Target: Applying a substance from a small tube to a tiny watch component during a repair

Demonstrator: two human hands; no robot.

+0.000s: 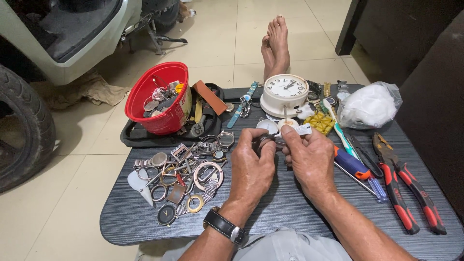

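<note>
A makeshift watch-repair spot on a tiled floor point(217, 48): a low dark table point(290, 203) strewn with watch parts point(183, 169), a red basket point(159, 96) of pieces, a white clock point(285, 92), pliers point(406, 188) and a screwdriver point(357, 169), with a scooter point(63, 38) parked alongside.

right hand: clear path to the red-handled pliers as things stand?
Probably yes. The red-handled pliers lie in the open on the table just right of the right hand; only a blue-handled screwdriver lies between. That hand is pinching a small part, though.
</note>
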